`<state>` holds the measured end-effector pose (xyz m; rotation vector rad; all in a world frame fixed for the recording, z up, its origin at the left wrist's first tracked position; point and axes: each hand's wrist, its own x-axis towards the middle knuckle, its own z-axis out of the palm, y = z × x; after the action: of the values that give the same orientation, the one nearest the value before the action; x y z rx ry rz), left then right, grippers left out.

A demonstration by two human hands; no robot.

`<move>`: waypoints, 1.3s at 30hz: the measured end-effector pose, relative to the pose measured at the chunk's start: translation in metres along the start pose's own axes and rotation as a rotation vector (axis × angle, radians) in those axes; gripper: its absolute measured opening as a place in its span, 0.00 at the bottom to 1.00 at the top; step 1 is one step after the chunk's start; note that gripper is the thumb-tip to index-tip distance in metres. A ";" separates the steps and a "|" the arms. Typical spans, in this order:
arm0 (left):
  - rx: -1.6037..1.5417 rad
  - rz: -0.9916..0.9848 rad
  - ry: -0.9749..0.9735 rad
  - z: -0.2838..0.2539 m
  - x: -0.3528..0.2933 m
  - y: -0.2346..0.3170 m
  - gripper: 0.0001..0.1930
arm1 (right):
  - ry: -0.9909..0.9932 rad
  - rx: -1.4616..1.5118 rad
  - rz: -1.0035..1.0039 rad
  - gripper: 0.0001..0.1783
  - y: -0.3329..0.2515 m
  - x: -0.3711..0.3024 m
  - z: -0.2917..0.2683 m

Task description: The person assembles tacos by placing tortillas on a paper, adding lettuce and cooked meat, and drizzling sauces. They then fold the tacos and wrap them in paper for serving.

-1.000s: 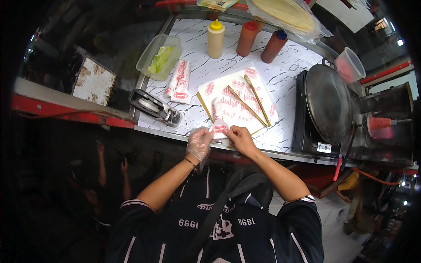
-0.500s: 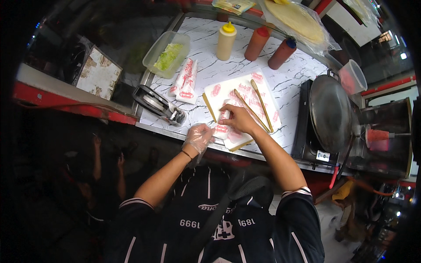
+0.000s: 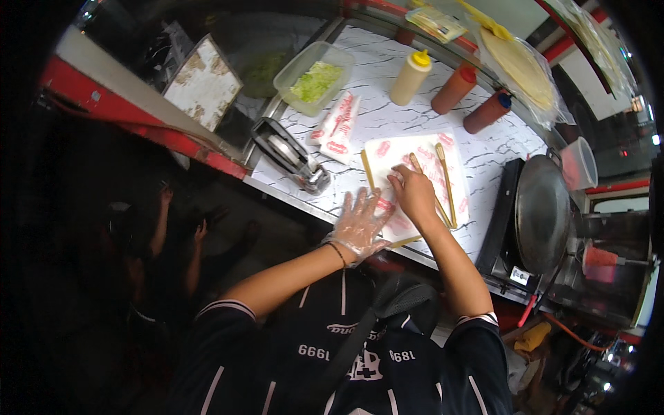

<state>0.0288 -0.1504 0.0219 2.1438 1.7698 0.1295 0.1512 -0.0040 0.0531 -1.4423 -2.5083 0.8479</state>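
Note:
My left hand [image 3: 363, 220], in a clear plastic glove, is open, fingers spread flat at the lower left edge of a stack of printed white paper sheets [image 3: 453, 142]. Bare, my right hand [image 3: 415, 194] bends over the stack, with thumb and fingertips pinched at the upper end of a white paper wrap [image 3: 384, 205]. Part of this wrap is hidden by my hands. Two golden metal tongs arms [image 3: 446, 183] lie across the sheets, right of my right hand. Left of the stack, a finished-looking paper-wrapped roll [image 3: 339, 128] rests on the marbled counter.
A black tape dispenser [image 3: 290, 155] stands at the counter's left edge, near a plastic tub of shredded lettuce [image 3: 317, 81]. Squeeze bottles with yellow [image 3: 411, 77], red [image 3: 454, 90] and blue [image 3: 487, 113] caps stand behind. Bagged flatbreads [image 3: 519, 66] lie farther back; a griddle pan [image 3: 543, 214] sits right.
My left hand has gone from closed fingers beside the wrap to spread flat over the sheets' edge. My right hand stays at the wrap. The whole view has shifted and tilted.

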 end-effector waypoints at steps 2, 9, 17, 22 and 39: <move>0.043 0.015 -0.062 -0.001 0.002 0.000 0.45 | 0.146 -0.070 -0.111 0.17 -0.041 0.000 0.006; -0.142 -0.019 0.001 0.034 0.012 -0.006 0.44 | -0.295 0.282 -0.276 0.19 -0.123 0.049 0.050; -0.105 0.049 0.401 0.064 0.013 -0.008 0.35 | -0.111 0.553 -0.290 0.07 -0.077 0.017 0.087; -0.249 0.039 0.168 0.049 0.007 -0.010 0.39 | 0.061 0.321 -0.122 0.06 -0.060 0.013 0.103; -0.124 0.038 0.041 0.007 0.005 -0.006 0.41 | 0.498 0.602 0.312 0.16 0.020 -0.003 0.058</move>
<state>0.0265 -0.1459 0.0127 2.1008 1.6967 0.2874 0.1461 -0.0223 -0.0057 -1.5780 -1.5197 1.0158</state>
